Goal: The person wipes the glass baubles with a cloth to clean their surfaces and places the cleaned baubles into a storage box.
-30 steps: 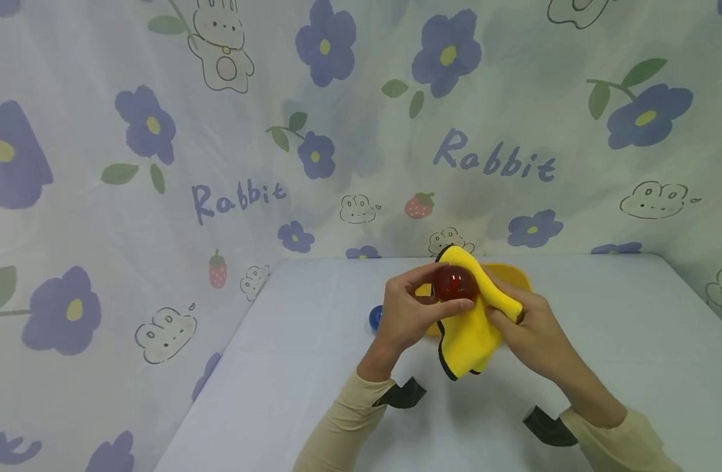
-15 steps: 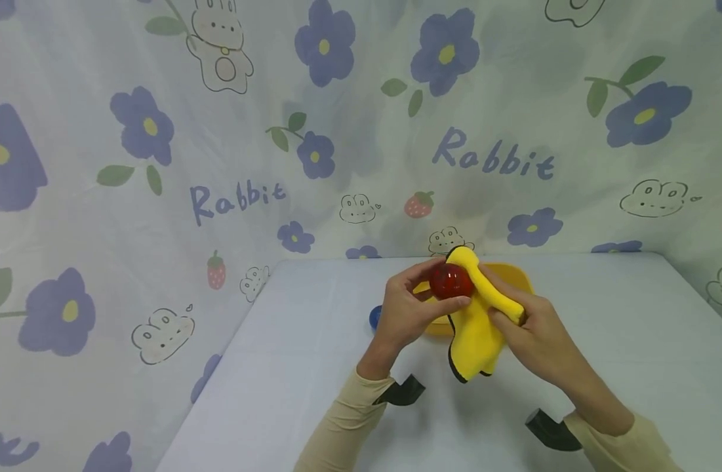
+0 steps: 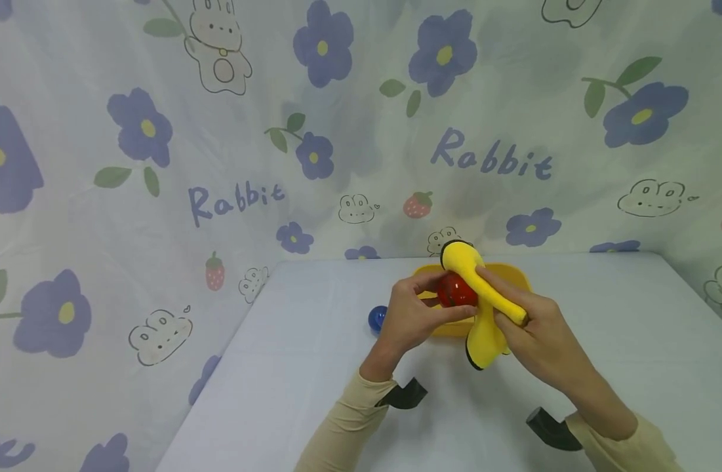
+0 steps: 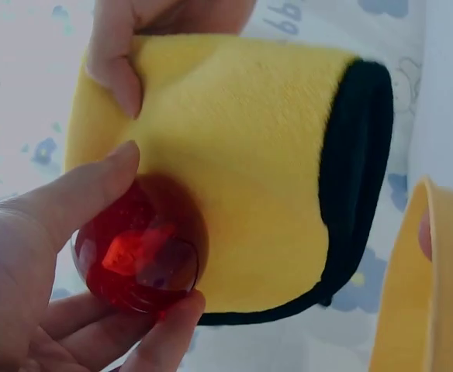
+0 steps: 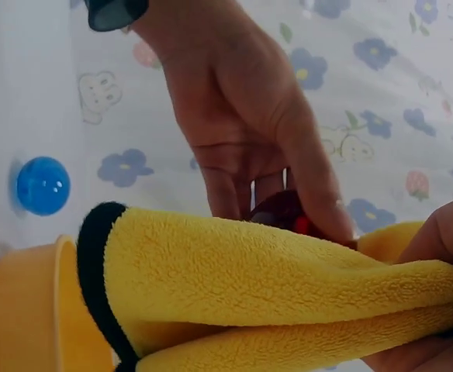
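My left hand [image 3: 412, 311] holds a see-through red ball [image 3: 454, 290] between thumb and fingers, above the table. In the left wrist view the red ball [image 4: 137, 252] is in front of a yellow cloth [image 4: 250, 155] with a black edge. My right hand [image 3: 546, 334] pinches this yellow cloth [image 3: 486, 331], folded over, and one end of it lies against the ball's upper right side. Seen from the right wrist, the plush cloth [image 5: 203, 267] hides most of the ball, and the left hand [image 5: 242, 108] reaches in behind it.
Behind the hands a yellow plastic basin [image 3: 517, 275] stands on the white table [image 3: 301, 367]. A blue ball [image 3: 376, 319] rests on the table to its left. The patterned curtain [image 3: 361, 131] rises behind the table's far edge.
My right hand has shifted the cloth across the red ball, and its top end now covers the ball's upper part. The hanging lower part has drawn in narrower. The left hand keeps its hold.
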